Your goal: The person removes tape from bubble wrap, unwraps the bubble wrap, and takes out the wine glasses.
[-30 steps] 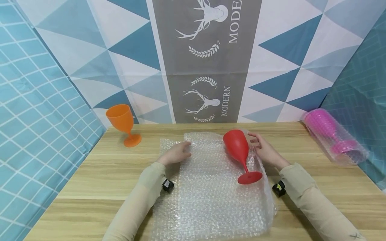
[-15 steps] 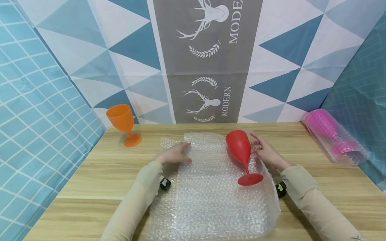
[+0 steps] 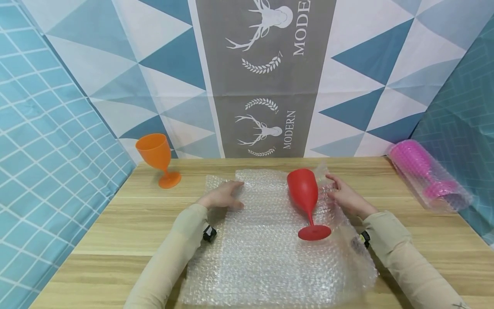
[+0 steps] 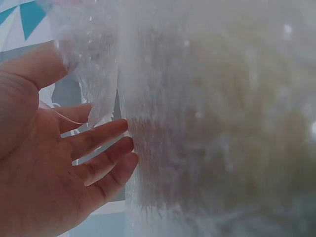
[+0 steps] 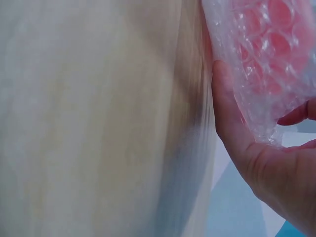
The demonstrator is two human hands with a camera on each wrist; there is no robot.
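A red plastic goblet [image 3: 303, 189] lies on its side on a sheet of bubble wrap [image 3: 266, 253], its round foot pointing toward me. At the sheet's left part is my left hand [image 3: 221, 196]. Its fingers [image 4: 106, 182] are loosely extended and touch the wrap, and a flap of it covers the thumb tip. Right of the goblet, my right hand [image 3: 349, 199] pinches the raised edge of the wrap between thumb and fingers. In the right wrist view, the red of the goblet shows through the bubble wrap [image 5: 261, 64] beside the thumb [image 5: 232, 108].
An orange goblet [image 3: 156, 156] stands upright at the table's back left. At the right edge lies a pink goblet [image 3: 414, 161] rolled in bubble wrap. A patterned cloth [image 3: 266, 86] rises behind the wooden table [image 3: 127, 231].
The right hand has shifted slightly right, lifting the right edge of the wrap outward. The goblet has tilted a little, its foot swinging slightly left. The left hand has barely moved.
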